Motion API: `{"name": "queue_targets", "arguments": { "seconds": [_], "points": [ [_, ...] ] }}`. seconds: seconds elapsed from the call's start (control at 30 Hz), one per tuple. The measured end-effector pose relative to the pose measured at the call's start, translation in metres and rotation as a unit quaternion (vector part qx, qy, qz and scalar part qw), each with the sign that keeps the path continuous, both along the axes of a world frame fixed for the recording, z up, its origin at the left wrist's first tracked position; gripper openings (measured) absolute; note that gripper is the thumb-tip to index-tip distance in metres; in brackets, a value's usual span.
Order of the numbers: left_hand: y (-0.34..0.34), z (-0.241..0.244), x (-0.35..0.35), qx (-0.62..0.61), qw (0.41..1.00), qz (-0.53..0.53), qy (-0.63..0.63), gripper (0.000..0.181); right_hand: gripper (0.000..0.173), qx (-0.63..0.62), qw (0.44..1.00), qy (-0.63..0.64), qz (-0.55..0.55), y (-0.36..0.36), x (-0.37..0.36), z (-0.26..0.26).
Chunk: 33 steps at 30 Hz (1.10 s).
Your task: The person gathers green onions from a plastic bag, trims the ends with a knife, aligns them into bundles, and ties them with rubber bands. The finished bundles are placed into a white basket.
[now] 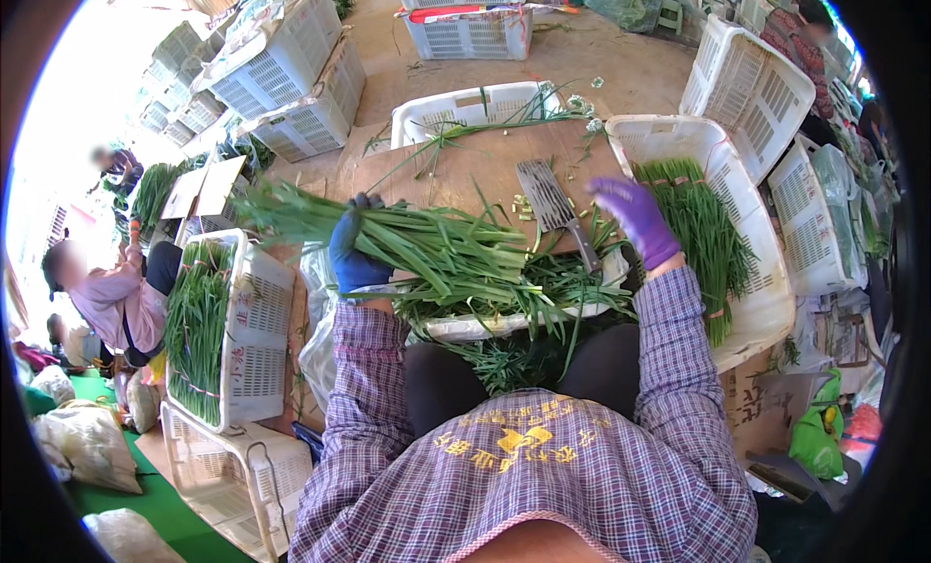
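Observation:
My left hand [358,246] wears a blue glove and is closed around a thick bunch of garlic chives [436,243]. The bunch lies sideways over my lap, its leaf tips to the left and its paler cut ends to the right. In a purple glove, my right hand [633,217] is raised, fingers apart, with nothing in it. It is between a cleaver [549,199] on the wooden board [465,170] and a white crate [764,301] of banded chive bundles [698,236]. Short cut stem pieces [522,207] are scattered beside the blade.
Loose leaves [502,359] hang below the board, above my knees. Flowering chive stalks [509,119] lie across its far edge. At left, a tilted white crate [262,330] holds more bundles. A person [116,301] sits beyond it. Stacked crates [291,76] stand at the back left.

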<state>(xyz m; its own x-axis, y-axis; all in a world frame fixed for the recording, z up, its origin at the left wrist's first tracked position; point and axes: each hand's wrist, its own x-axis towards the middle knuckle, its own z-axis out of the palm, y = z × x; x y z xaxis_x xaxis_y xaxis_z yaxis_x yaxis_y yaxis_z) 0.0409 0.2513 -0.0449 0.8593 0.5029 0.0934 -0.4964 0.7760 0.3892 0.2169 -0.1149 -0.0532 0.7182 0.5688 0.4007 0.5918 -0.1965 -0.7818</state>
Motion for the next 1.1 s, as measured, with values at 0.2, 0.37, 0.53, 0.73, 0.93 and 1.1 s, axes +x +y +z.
{"name": "queue_targets", "arguments": {
  "seconds": [0.2, 0.37, 0.53, 0.73, 0.93, 1.1],
  "points": [
    [0.040, -0.060, 0.013, -0.071, 0.989, 0.082, 0.105, 0.023, 0.031, -0.290, 0.932, 0.166, -0.140, -0.005, -0.007, -0.116],
    [0.060, -0.123, 0.033, -0.157, 0.956, 0.132, 0.209, 0.029, 0.032, -0.261, 0.931, 0.206, -0.152, 0.006, 0.011, -0.131],
    [0.075, -0.174, 0.033, -0.154, 0.942, 0.172, 0.244, 0.014, 0.031, -0.151, 0.961, 0.224, -0.058, 0.017, 0.007, -0.121],
    [0.080, -0.202, 0.031, -0.101, 0.945, 0.170, 0.263, 0.014, 0.012, 0.154, 0.808, 0.567, 0.046, 0.030, 0.007, -0.072],
    [0.072, -0.198, 0.032, -0.120, 0.943, 0.183, 0.251, 0.015, 0.005, 0.043, 0.945, 0.309, 0.103, 0.058, -0.051, -0.036],
    [0.062, -0.186, 0.029, -0.127, 0.947, 0.192, 0.226, 0.016, 0.006, -0.058, 0.993, 0.079, 0.058, 0.096, -0.101, -0.056]
  ]
}}
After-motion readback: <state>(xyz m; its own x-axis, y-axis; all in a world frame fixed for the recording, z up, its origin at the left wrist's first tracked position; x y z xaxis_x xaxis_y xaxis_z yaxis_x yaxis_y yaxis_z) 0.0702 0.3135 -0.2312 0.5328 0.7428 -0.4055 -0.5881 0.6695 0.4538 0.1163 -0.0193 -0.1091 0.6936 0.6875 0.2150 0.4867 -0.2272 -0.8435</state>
